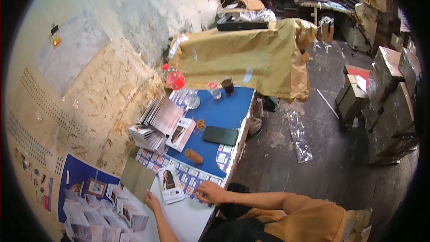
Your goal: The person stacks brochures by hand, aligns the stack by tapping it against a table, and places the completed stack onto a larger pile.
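A small stack of printed leaflets (170, 184), with a dark-haired figure on the top one, lies on the white surface in front of me. My left hand (152, 200) rests just left of it, fingers stretched out beside a grey-green board (138, 178); I see nothing held in it. To the stack's right, my right hand (211, 192) hovers low over the patterned sheet (194, 182), its fingers bent a little and apart, holding nothing I can see. A brown wooden cylinder (193, 156) lies beyond the leaflets.
Folded leaflets (157, 118) stand in rows against the wall, with more bundles (96, 217) at lower left. A dark phone (220, 136), rubber bands (199, 125), a red-labelled bottle (175, 79) and a dark cup (228, 86) occupy the blue mat (215, 112). Wrapped boxes (392, 107) stand right.
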`<state>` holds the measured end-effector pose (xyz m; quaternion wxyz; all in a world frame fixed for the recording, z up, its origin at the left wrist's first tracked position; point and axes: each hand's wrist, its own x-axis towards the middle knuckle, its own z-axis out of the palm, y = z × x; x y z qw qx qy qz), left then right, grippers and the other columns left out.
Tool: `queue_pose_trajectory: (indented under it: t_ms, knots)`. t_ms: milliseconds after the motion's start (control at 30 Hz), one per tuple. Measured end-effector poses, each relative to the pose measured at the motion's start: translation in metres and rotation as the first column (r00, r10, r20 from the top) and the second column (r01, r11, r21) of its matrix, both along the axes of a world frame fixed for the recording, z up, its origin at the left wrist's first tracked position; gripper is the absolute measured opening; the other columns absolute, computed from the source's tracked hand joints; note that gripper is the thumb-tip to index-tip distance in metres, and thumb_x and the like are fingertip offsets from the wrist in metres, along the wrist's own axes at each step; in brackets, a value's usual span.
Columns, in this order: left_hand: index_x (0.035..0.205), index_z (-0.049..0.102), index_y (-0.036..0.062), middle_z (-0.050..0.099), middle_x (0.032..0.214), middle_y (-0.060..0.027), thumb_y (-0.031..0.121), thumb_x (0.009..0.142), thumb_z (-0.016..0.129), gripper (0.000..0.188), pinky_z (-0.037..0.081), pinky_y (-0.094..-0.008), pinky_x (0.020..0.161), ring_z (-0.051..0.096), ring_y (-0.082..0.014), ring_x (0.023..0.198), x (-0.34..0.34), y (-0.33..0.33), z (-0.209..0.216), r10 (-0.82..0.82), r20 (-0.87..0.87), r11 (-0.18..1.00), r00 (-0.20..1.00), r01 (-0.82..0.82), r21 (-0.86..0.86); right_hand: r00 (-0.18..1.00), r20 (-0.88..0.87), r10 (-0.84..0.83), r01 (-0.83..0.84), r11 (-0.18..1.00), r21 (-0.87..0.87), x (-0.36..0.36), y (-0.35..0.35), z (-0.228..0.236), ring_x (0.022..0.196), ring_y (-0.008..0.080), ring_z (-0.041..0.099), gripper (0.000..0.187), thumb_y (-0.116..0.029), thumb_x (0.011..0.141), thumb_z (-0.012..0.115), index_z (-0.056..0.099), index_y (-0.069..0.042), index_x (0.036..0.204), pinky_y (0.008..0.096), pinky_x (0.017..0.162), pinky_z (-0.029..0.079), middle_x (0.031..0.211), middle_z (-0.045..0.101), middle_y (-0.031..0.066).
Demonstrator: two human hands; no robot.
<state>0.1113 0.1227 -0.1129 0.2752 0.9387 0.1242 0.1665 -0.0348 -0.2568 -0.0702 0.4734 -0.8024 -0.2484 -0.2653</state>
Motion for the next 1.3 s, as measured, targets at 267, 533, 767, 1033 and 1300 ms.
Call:
queue_pose_trajectory:
  t_ms: [267,533,767,1033,1300]
  knots:
    - [0.101,0.073,0.0036,0.073,0.1,-0.0136,0.036,0.103,0.035,0.049,0.053,-0.0414,0.082,0.07,-0.0285,0.09,-0.018,-0.014,-0.019,0.089,0.298,0.969,0.95,-0.013,-0.248,0.999,0.026,-0.034,0.033,0.999,0.01,0.0,0.01,-0.004,0.076,0.0293,0.06,0.013,-0.017,0.083,0.071,0.064,-0.007,0.087,0.0409,0.071,0.043,0.08,0.062,0.0106]
    - [0.094,0.076,0.0112,0.075,0.091,-0.0068,0.054,0.103,0.026,0.066,0.045,-0.0451,0.089,0.068,-0.0255,0.091,-0.039,-0.059,0.046,0.083,0.122,0.976,0.989,-0.056,-0.212,0.988,-0.046,-0.149,0.145,0.985,-0.089,0.002,0.014,0.009,0.077,0.0273,0.061,0.019,-0.016,0.083,0.072,0.065,-0.003,0.096,0.0386,0.075,0.043,0.086,0.065,0.0112]
    - [0.094,0.077,0.0163,0.07,0.103,-0.005,0.055,0.103,0.024,0.066,0.036,-0.0498,0.097,0.061,-0.025,0.106,-0.051,-0.057,0.056,-0.087,0.036,0.994,0.996,0.089,-0.061,0.835,0.093,-0.543,0.535,0.839,0.095,0.017,-0.036,0.013,0.083,0.0297,0.061,0.017,-0.007,0.082,0.07,0.063,-0.001,0.096,0.0385,0.075,0.049,0.088,0.062,0.0146]
    - [0.093,0.076,0.0177,0.068,0.104,-0.0061,0.054,0.104,0.022,0.066,0.033,-0.0515,0.099,0.058,-0.0268,0.109,-0.05,-0.062,0.054,-0.099,0.03,0.994,0.995,0.1,-0.04,0.74,0.071,-0.668,0.605,0.616,-0.505,0.078,-0.131,0.032,0.105,0.0323,0.056,0.058,-0.018,0.081,0.063,0.043,-0.009,0.135,0.0468,0.092,0.039,0.111,0.064,0.0136]
    - [0.086,0.074,0.0117,0.072,0.094,-0.0083,0.056,0.103,0.025,0.068,0.043,-0.0492,0.09,0.064,-0.032,0.097,-0.027,-0.066,0.059,-0.065,-0.015,0.996,0.998,0.064,-0.064,0.72,-0.056,-0.691,0.527,0.598,-0.604,0.092,-0.14,0.032,0.106,0.0296,0.056,0.068,-0.031,0.083,0.062,0.038,-0.01,0.143,0.0486,0.093,0.036,0.104,0.066,0.0122]
